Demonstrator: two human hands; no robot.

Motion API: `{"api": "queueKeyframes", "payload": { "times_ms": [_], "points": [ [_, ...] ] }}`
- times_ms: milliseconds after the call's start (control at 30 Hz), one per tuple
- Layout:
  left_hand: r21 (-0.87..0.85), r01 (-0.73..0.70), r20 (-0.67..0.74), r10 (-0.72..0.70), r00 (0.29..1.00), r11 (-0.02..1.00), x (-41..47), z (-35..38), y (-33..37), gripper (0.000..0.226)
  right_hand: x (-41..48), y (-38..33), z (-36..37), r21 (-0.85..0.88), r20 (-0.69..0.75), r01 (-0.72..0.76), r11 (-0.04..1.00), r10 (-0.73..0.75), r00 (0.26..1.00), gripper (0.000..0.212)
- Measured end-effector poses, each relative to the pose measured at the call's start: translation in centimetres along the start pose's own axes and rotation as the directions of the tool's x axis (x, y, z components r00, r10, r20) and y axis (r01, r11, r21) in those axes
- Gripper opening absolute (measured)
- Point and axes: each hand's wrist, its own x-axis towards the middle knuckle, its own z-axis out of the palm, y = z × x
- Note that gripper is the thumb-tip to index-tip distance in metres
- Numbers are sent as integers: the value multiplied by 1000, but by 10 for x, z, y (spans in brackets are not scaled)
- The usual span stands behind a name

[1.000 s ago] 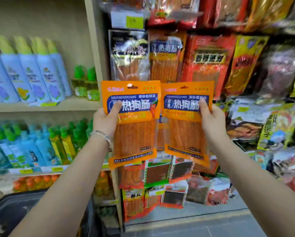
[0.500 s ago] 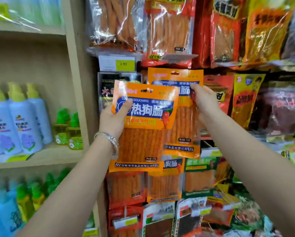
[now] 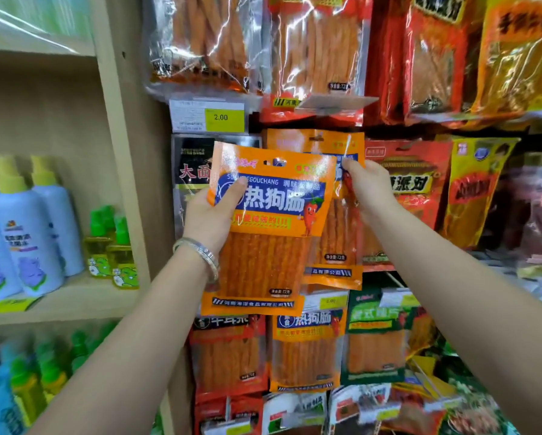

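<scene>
Head view. Left hand [image 3: 211, 215] curled round the upper left of the near packet [image 3: 263, 246], thumb flat on the blue label, fingers behind. Held tilted in front of the snack display, left of centre. Right hand [image 3: 368, 186] pinching the far packet [image 3: 335, 240] by its upper right edge. Raised against the display, just below the price tag [image 3: 208, 116], with its left half hidden behind the near packet.

Could miss the hook, with no peg in sight and glare over the far packet's hang slot; threading by feel likely. Could slip from so slight a pinch on slick film. Could snag or knock the black packet [image 3: 191, 171] on the left or the red packet [image 3: 414, 183] on the right, both hanging close. Could also block sight of the slot by keeping the near packet across it.

Flat rectangular pouches in glossy orange film, streaked with glare near the top. Clear window below, showing long thin reddish-orange sticks packed side by side, ribbed in look. Punched slot in each header. Thin and floppy, likely to bend at the header rather than stay stiff. Smooth metal bangle [image 3: 200, 255] on the left wrist. Far left, on a pale wooden shelf [image 3: 59, 302], rounded plastic spray bottles [image 3: 21, 230] with yellow caps.
</scene>
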Motion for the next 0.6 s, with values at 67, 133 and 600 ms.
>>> {"api": "queueKeyframes", "payload": {
  "times_ms": [67, 133, 600],
  "points": [
    [16, 6, -4, -6, 1000, 1000, 3, 4, -1, 26, 1, 8, -1, -92, -22, 75, 993, -77, 997, 16],
    [35, 2, 5, -2, 1000, 999, 5, 9, -1, 26, -2, 16, -4, -116, -103, 137, 984, -149, 984, 29],
    [140, -206, 47, 202, 978, 968, 12, 59, 10, 10, -17, 6, -15, 165, 89, 171, 971, -187, 978, 28]
  ]
}}
